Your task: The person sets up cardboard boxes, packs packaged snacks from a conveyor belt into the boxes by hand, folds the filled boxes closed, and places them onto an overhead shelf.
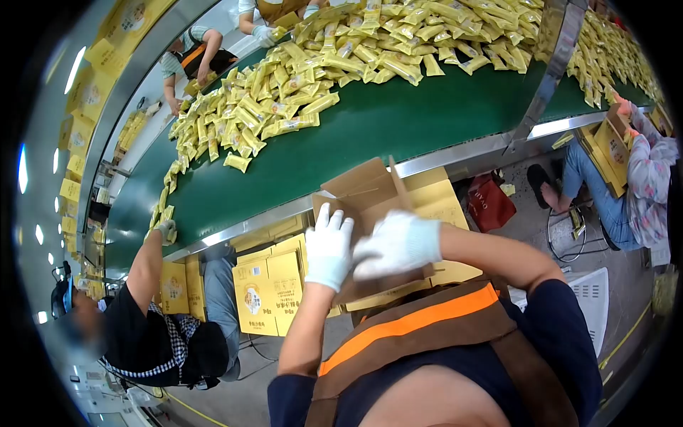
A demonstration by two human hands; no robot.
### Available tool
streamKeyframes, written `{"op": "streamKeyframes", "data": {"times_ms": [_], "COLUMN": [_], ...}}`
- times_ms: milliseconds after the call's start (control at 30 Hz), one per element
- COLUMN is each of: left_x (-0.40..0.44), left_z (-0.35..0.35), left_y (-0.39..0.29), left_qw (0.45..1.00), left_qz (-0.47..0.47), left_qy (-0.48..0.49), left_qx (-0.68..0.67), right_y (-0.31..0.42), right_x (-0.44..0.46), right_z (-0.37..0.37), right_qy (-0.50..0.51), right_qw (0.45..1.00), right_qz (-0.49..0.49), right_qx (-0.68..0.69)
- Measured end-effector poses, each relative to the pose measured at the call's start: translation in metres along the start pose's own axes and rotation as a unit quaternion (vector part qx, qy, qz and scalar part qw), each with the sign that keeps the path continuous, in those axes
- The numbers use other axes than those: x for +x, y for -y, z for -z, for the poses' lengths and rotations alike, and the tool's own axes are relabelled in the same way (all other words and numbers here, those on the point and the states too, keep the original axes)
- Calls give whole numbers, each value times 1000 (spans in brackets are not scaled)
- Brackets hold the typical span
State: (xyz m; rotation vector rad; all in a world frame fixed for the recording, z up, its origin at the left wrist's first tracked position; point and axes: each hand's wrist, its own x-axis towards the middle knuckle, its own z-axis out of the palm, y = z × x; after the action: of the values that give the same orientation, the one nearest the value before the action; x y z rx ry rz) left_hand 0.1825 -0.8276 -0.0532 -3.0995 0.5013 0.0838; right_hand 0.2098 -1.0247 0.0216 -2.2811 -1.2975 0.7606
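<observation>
An open cardboard box [366, 186] with a plain brown inside stands in front of me against the edge of the green conveyor belt [341, 146]. My left hand [329, 245], in a white glove, lies on the box's left side with its fingers stretched upward and slightly apart. My right hand [398, 245], also gloved, is over the near right part of the box. Motion smears its fingers, so their grip and any contact are unclear. Many yellow packets [295, 124] are heaped on the belt beyond the box.
Yellow printed cartons [267, 292] stand below the belt at left. A co-worker in black [146, 313] reaches to the belt there. Another person [651, 178] sits at right with cartons. A red bag [489, 203] and white plastic crate [590, 306] are at right. A metal post [548, 78] crosses the belt.
</observation>
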Motion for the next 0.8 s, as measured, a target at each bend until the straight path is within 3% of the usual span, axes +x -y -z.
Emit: {"op": "streamKeyframes", "data": {"times_ms": [67, 100, 133, 200, 233, 267, 300, 333, 433, 467, 533, 633, 700, 767, 800], "left_x": [-8, -13, -16, -13, -13, -13, -19, -23, -24, -21, -6, 22, 47, 90, 113], "left_z": [-19, -25, -38, -72, -77, -80, -85, -94, -123, -121, -107, -73, -48, -55, -49], "left_y": [11, 13, 13, 13, 8, -1, -5, -8, -19, -28, -29, -12, 10, 59, 83], "left_qw": [992, 990, 982, 940, 900, 817, 799, 781, 720, 726, 793, 898, 942, 923, 917], "left_qz": [-22, -17, 1, 22, 26, 31, 50, 57, 58, 66, 52, 58, 49, 46, 89], "left_qy": [-44, -29, -34, -53, -57, -47, -49, -53, -58, -76, -117, -160, -195, -289, -288], "left_qx": [-116, -137, -187, -336, -432, -575, -597, -620, -689, -680, -596, -405, -269, -249, -261], "right_y": [-47, -67, -87, -100, -105, -104, -105, -101, -96, -100, -111, -144, -176, -220, -248], "right_x": [-9, -13, -16, -19, -17, -13, -10, -14, -26, -27, -24, -20, -9, 14, 26], "right_z": [-38, -66, -93, -117, -117, -124, -126, -131, -144, -143, -139, -89, -19, 61, 101], "right_qy": [-173, -251, -328, -410, -401, -384, -368, -389, -402, -411, -419, -505, -582, -667, -686], "right_qw": [962, 943, 918, 895, 890, 869, 831, 853, 853, 850, 845, 847, 809, 742, 723], "right_qz": [-71, -94, -114, -172, -143, -116, -87, -89, -133, -160, -206, -156, -75, -45, -79], "right_qx": [-198, -199, -192, 39, 161, 289, 408, 335, 307, 289, 261, 48, -38, -47, 24]}}
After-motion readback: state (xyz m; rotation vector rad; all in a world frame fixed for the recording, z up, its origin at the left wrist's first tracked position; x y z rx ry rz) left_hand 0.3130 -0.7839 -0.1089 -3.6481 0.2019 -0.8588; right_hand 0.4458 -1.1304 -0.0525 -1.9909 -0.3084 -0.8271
